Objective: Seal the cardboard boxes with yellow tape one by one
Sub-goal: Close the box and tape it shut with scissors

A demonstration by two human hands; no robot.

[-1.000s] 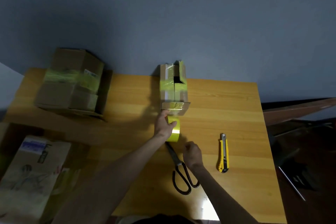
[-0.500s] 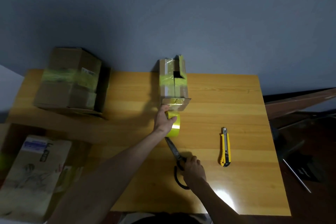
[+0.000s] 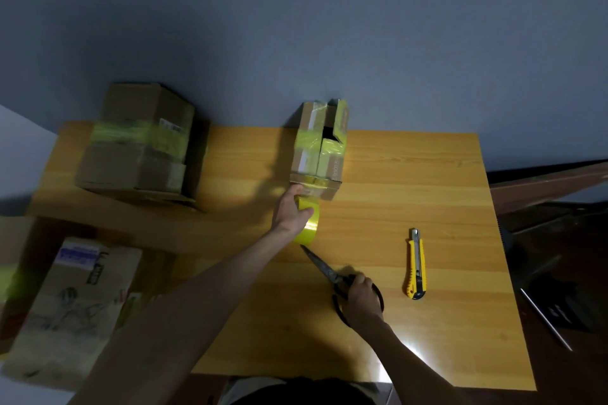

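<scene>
A small cardboard box (image 3: 320, 154) banded with yellow tape stands on the wooden table (image 3: 411, 181), one flap raised at its far end. My left hand (image 3: 291, 212) grips the yellow tape roll (image 3: 311, 223) right at the box's near end, with a strip running up onto the box. Black scissors (image 3: 324, 268) lie on the table with the blades pointing at the roll, and my right hand (image 3: 362, 297) grips their handles.
A yellow utility knife (image 3: 416, 265) lies right of the scissors. A larger taped cardboard box (image 3: 138, 145) stands at the table's far left. Another brown box with a label (image 3: 69, 302) sits lower on the left, beside the table. Dark furniture lies off the right edge.
My right hand moved back from near the tape roll to the scissor handles and closed on them. My left hand stayed on the roll at the box.
</scene>
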